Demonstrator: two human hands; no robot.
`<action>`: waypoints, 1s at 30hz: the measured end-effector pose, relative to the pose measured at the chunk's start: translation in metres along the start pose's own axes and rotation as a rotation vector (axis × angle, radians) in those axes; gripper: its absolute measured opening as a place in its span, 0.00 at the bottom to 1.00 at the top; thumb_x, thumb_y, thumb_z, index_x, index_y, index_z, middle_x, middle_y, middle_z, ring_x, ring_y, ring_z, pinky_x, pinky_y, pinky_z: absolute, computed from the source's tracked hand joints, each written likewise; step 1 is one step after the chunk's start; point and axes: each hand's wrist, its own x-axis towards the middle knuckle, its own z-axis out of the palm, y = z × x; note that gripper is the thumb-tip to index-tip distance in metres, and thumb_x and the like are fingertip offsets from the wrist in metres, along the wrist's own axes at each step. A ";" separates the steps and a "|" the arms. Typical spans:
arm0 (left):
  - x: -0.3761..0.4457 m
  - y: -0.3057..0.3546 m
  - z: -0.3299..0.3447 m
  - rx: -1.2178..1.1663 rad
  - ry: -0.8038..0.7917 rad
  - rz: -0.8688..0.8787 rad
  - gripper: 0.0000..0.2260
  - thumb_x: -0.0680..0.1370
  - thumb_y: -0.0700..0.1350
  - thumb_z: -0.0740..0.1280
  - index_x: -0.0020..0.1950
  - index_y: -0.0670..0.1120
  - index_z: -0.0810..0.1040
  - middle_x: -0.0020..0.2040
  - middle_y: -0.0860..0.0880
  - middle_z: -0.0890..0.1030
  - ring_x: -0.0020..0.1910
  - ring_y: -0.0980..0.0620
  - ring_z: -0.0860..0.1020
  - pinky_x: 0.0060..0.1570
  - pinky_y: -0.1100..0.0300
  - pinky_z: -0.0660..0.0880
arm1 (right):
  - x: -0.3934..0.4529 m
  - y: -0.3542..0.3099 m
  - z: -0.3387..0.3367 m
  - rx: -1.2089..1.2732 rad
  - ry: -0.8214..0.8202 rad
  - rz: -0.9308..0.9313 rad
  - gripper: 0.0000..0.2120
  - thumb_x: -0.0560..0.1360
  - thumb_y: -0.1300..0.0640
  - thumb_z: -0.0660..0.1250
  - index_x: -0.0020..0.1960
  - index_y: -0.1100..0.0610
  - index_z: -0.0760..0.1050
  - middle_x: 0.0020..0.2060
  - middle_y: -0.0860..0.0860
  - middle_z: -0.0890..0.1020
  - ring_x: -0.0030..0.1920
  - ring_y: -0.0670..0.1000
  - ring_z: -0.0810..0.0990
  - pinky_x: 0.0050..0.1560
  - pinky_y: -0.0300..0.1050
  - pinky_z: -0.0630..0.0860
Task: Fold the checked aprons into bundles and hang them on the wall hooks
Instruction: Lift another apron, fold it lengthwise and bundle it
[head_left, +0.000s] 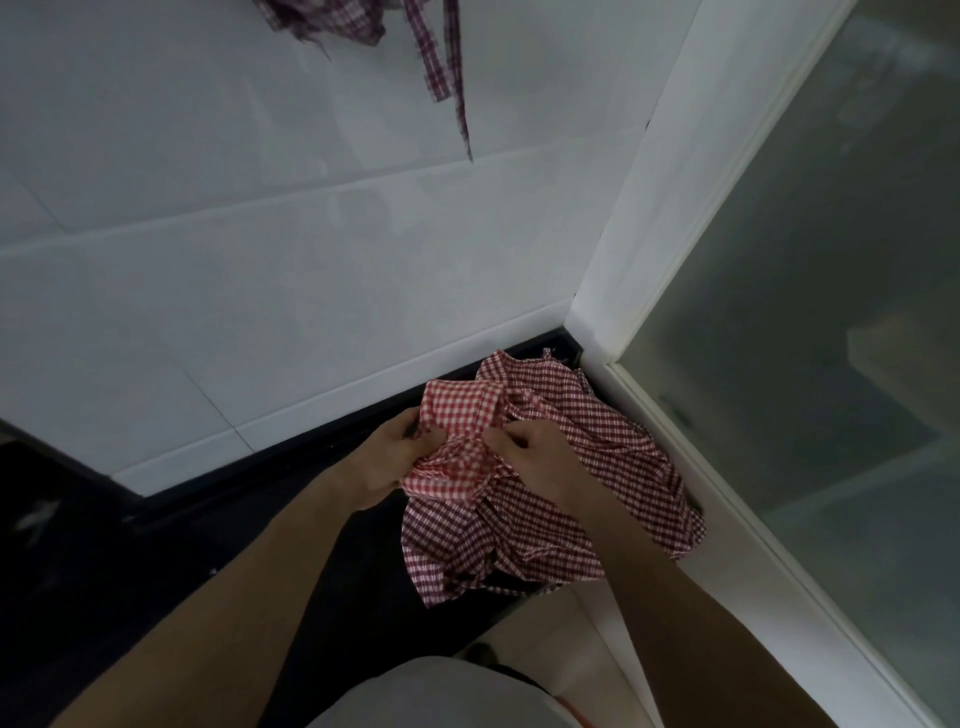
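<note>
- Landmark: white tiled wall (260, 260). The red checked apron (457, 415) is held just below its base, over a dark countertop (260, 597), in the corner where the wall meets a frosted glass panel (805, 312).
- Left hand (387, 457): fingers curled round the apron's bunched left edge.
- Right hand (535, 457): fingers pinching a fold of the same cloth near the middle; the two hands sit close together.
- A darker checked apron (571, 493) lies crumpled under and to the right of the red one, touching it.
- Another checked apron (332, 21) hangs high on the wall, its straps (441, 67) dangling; no hook is visible.
- Risk, as I judge it: the two cloths overlap, so a pull could drag the darker one along; a loose bundle could unroll once hung.
- Orientation: the red apron is too bunched to give a clear long axis; the wad runs roughly from the wall toward the person.
</note>
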 end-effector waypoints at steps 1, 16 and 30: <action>-0.002 0.004 -0.001 0.147 0.001 0.016 0.26 0.75 0.50 0.70 0.71 0.49 0.69 0.66 0.48 0.77 0.61 0.49 0.79 0.62 0.52 0.76 | 0.002 0.000 0.004 0.006 -0.009 0.007 0.22 0.81 0.51 0.65 0.32 0.61 0.72 0.25 0.47 0.70 0.25 0.42 0.66 0.31 0.33 0.63; 0.011 -0.085 0.012 1.157 0.066 -0.068 0.38 0.70 0.56 0.74 0.73 0.48 0.59 0.68 0.50 0.62 0.66 0.50 0.66 0.65 0.52 0.71 | 0.009 0.065 0.090 0.049 -0.079 0.236 0.19 0.81 0.53 0.66 0.32 0.56 0.73 0.28 0.46 0.76 0.29 0.40 0.73 0.35 0.35 0.69; 0.032 -0.083 0.017 1.137 0.312 0.038 0.17 0.80 0.49 0.65 0.68 0.47 0.72 0.59 0.46 0.80 0.55 0.47 0.79 0.56 0.53 0.76 | 0.037 0.054 0.025 -0.509 -0.082 -0.045 0.12 0.80 0.53 0.66 0.61 0.57 0.77 0.56 0.53 0.79 0.57 0.52 0.76 0.63 0.50 0.72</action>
